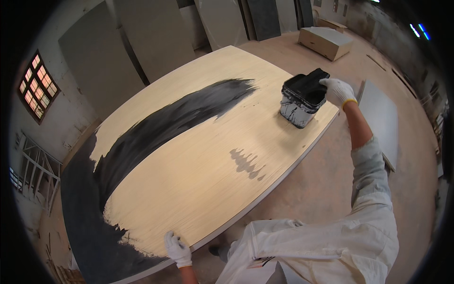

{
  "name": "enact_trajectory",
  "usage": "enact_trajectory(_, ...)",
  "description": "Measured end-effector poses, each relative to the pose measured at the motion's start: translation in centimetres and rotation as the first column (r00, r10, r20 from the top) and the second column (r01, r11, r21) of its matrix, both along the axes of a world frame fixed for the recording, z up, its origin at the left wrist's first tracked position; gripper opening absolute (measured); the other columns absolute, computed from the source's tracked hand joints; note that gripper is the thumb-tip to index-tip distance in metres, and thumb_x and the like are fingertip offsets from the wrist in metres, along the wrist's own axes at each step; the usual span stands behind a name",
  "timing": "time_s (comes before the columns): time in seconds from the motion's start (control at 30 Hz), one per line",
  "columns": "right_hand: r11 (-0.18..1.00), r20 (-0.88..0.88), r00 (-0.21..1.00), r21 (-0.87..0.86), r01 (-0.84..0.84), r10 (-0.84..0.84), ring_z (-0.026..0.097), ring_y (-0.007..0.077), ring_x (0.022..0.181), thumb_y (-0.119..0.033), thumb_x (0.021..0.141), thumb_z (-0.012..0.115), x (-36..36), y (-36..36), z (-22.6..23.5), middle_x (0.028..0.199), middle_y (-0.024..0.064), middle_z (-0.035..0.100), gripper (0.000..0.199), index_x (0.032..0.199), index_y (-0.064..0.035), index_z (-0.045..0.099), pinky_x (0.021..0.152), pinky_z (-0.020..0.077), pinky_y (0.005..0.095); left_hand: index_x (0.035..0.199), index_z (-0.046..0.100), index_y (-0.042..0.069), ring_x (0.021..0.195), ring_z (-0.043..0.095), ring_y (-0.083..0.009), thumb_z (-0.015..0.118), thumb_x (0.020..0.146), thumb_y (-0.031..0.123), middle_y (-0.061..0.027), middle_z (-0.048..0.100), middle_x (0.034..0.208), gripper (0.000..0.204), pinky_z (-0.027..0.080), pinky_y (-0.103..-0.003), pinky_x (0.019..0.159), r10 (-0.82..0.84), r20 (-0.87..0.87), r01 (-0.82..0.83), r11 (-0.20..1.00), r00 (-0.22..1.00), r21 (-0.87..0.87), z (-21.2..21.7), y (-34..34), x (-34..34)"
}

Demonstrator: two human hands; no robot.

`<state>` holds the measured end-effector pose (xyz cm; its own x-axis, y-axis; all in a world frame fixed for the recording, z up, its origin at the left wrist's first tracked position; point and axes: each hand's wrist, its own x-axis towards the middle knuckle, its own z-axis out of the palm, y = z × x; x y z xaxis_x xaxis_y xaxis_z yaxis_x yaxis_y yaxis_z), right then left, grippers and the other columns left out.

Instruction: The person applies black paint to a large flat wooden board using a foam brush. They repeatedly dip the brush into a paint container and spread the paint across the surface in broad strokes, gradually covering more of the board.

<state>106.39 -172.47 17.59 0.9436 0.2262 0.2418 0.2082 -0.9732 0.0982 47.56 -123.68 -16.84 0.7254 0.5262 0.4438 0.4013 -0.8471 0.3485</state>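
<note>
A large pale wood-grain panel (179, 189) lies in front of me, with black paint covering its left end and a broad, brush-streaked black band (156, 128) curving toward its far side. At the panel's right end stands a white bucket (295, 111), its rim and sides smeared with black paint. My right hand (339, 91), in a white glove, has its fingers closed on a black, paint-coated tool (312, 81) at the bucket's mouth; its exact kind is hard to make out. My left hand (177, 248), also gloved, rests on the panel's near edge with its fingers stretched out.
Wet-looking grey drips (246, 163) mark the panel near its front edge. Tall grey boards (151, 38) lean along the back. A low wooden box (326, 42) sits on the floor at far right, and a pale flat board (378, 120) lies beyond my right arm.
</note>
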Motion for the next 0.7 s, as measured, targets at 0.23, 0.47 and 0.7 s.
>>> enact_trajectory(0.23, 0.883, -0.431, 0.902, -0.429, -0.19, -0.015, 0.081, 0.0338, 0.103, -0.01, 0.077, 0.08, 16.9, -0.3, -5.1, 0.114, 0.0169, 0.083, 0.034, 0.11, -0.0104, 0.086, 0.084, 0.064, 0.0464, 0.101, 0.062, 0.001, 0.133, 0.059, -0.0468, 0.057, 0.085, -0.007, -0.0259, 0.064, 0.138, 0.018, 0.051, -0.052, 0.111, 0.315, 0.047, -0.311, 0.947, 0.948, -0.08, -1.7, -2.1, 2.1)
enact_trajectory(0.47, 0.898, -0.589, 0.804, -0.302, -0.319, 0.088, 0.081, 0.0304, 0.1, -0.014, 0.063, 0.091, 25.5, -0.3, -16.0, 0.109, 0.0165, 0.084, 0.044, 0.105, -0.0031, 0.086, 0.083, 0.0626, 0.0442, 0.105, 0.062, -0.001, 0.135, 0.057, -0.0455, 0.059, 0.09, -0.002, -0.0259, 0.063, 0.139, 0.015, 0.048, -0.05, 0.114, 0.451, 0.052, -0.446, 0.891, 0.891, -0.085, -1.6, -4.5, 5.3)
enact_trajectory(0.7, 0.856, -0.611, 0.785, -0.347, -0.383, 0.103, 0.08, 0.0268, 0.104, -0.016, 0.076, 0.083, 24.4, 2.2, -14.4, 0.112, 0.0152, 0.083, 0.034, 0.108, -0.0071, 0.087, 0.088, 0.0621, 0.044, 0.105, 0.062, 0.0, 0.136, 0.057, -0.0449, 0.06, 0.09, -0.001, -0.0239, 0.064, 0.141, 0.015, 0.047, -0.051, 0.115, 0.492, -0.006, -0.491, 0.869, 0.871, -0.067, -0.4, -4.6, 2.9)
